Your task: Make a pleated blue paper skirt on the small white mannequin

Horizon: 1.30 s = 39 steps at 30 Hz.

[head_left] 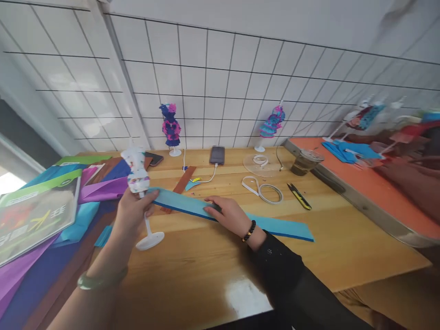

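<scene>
My left hand [134, 208] is closed round the lower part of a small white dress mannequin [137, 167], tilted slightly on its round-based stand. Scraps of patterned tape or paper dot the mannequin's body. Between my left thumb and fingers is also one end of a long light-blue strip [285, 226] with a darker blue lower edge. My right hand [228, 215] grips the strip near its middle, thumb and fingers on its upper edge. From there it stretches to the right, over the wooden table.
Coloured sheets and a book [41, 211] are piled at left. Behind are two dressed mannequins [171, 128], a phone [217, 156] with a cable, and a tape roll [270, 194]. Yellow-black snips [299, 197] and a cup [304, 162] stand right, beside an orange table [371, 192] with a blurred person's arm.
</scene>
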Tool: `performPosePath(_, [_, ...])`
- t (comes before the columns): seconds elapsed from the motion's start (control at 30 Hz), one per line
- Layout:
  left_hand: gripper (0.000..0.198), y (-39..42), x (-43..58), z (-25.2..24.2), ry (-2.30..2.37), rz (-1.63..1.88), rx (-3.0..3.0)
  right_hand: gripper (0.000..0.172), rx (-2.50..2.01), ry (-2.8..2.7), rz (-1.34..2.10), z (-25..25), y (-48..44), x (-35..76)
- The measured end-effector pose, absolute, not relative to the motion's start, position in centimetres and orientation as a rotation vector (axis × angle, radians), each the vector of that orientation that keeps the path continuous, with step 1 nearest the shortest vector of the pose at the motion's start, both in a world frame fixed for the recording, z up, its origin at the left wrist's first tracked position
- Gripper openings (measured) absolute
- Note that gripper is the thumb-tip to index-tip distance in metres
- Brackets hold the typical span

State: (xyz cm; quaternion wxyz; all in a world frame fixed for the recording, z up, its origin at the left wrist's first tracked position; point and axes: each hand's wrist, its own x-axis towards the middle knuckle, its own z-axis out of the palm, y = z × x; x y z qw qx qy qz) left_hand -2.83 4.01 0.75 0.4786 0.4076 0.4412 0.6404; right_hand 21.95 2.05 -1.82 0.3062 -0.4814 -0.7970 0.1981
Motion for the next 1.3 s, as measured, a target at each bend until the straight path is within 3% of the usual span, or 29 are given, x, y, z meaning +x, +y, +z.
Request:
performPosePath(0.47, [0.038,4.8,-4.1,0.7,1.085,1.638,0.855,0.031,-1.546,-2.076,0.697,-2.6,-1.3,34.5])
performPosePath(0.8, [0.039,3.8,-1.5,0.2,1.025,1.496,0.921,0.045,-1.883,-1.844,0.525,-1.9,-3.2,45.4])
performPosePath(0.93, [0.041,3.6,-1.3,0.2,1.022,1.457,0.919,0.048,-1.915,-1.826,0.511,-2.1,-3.5,45.9])
performPosePath(1.1, [0.041,3.6,-1.5,0.6,1.008,1.504,0.887,0.05,-1.809,-1.907,0.734,-2.8,-4.3,44.1])
performPosePath(1.3, [0.04,3.7,-1.8,0.5,1.002,1.526,0.86,0.042,-1.87,-1.999,0.727,-3.3,-5.2,43.3])
